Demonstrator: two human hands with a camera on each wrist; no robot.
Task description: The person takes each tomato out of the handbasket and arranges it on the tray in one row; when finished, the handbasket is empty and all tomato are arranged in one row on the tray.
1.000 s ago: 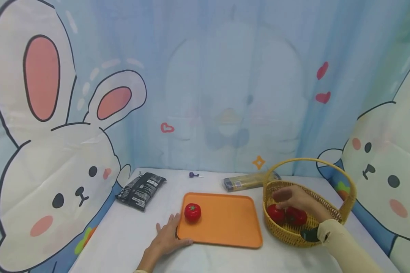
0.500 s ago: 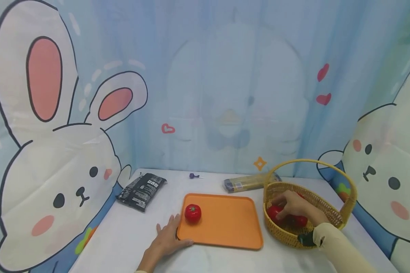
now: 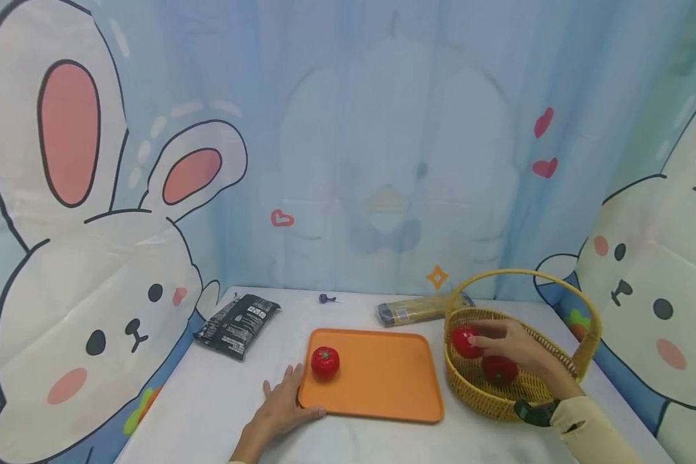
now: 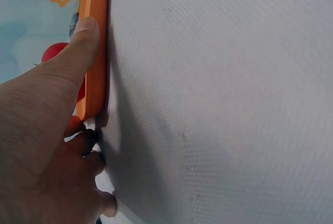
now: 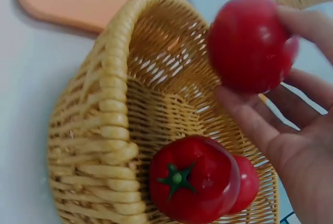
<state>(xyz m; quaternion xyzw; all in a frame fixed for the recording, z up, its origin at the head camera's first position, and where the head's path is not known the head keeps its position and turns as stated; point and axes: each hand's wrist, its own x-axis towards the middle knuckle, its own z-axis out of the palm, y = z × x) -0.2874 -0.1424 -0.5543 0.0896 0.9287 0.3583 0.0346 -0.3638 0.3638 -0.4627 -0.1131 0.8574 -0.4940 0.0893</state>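
My right hand (image 3: 513, 345) pinches a red tomato (image 5: 251, 47) between thumb and fingers, raised off the floor of the yellow wicker basket (image 3: 480, 401). Below it in the right wrist view lies a tomato (image 5: 192, 179) with a green star-shaped stem. Behind that one another red tomato (image 5: 247, 183) is partly hidden. At the left front corner of the orange tray (image 3: 388, 380) rests my left hand (image 3: 284, 406), its thumb straight along the front edge and its fingers spread by the left side. One tomato (image 3: 325, 363) sits on the tray's left part.
A black packet (image 3: 240, 325) lies at the table's back left. Toward the back edge are a small purple item (image 3: 327, 298) with a thin white stick and a long yellowish package (image 3: 414, 309). The basket's tall handle (image 3: 516, 272) arches above it. A cartoon curtain hangs behind.
My right hand has reached down into the basket, taken hold of a tomato and raised it. The left hand and the tray have stayed in place.
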